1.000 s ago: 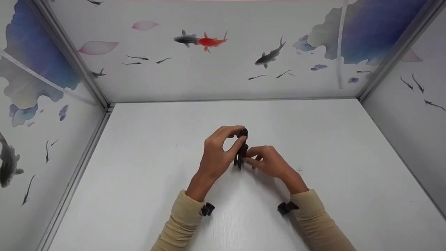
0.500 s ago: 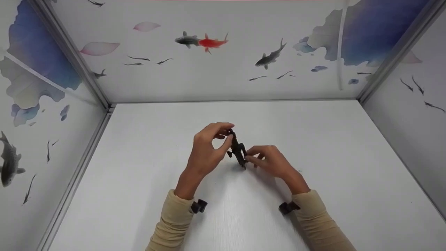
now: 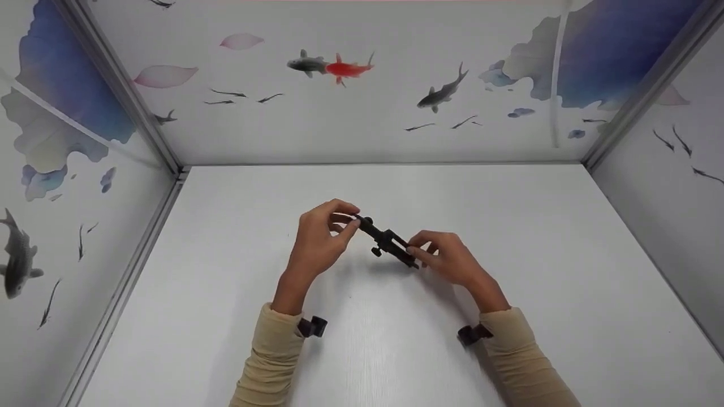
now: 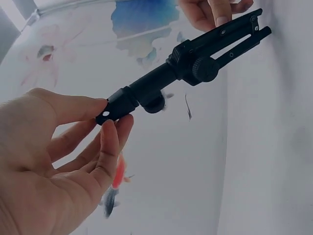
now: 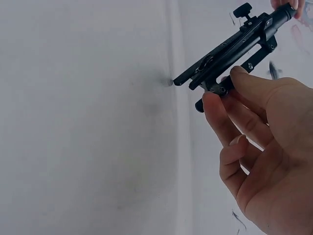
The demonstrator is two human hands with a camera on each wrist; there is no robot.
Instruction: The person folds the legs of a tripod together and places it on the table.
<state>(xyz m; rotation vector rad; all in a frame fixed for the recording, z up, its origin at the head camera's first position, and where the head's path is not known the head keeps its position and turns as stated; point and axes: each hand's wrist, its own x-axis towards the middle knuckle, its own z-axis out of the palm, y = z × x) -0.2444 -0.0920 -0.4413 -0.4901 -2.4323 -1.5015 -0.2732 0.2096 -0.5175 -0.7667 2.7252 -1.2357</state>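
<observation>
A small black tripod [image 3: 387, 239] is held aslant between both hands over the white table, its leg end lower and to the right. My left hand [image 3: 318, 242] pinches the upper end of its column between thumb and fingers; a hole shows in that tip [image 4: 105, 113] in the left wrist view. At the other end my right hand [image 3: 449, 258] grips one leg [image 5: 230, 83] with thumb and fingertips. That leg stands slightly apart from the others, with a gap between them. A round knob [image 4: 205, 69] sticks out from the side of the body.
White table [image 3: 362, 350] lies under the hands. Panels printed with fish and petals [image 3: 362, 113] enclose it at the back and both sides, joined by grey metal corner rails [image 3: 121, 85]. Small black cameras [image 3: 313, 327] are strapped at both wrists.
The tripod has swung from near upright to a slant, its upper end going left with my left hand. The right hand has stayed at the leg end, shifting slightly right.
</observation>
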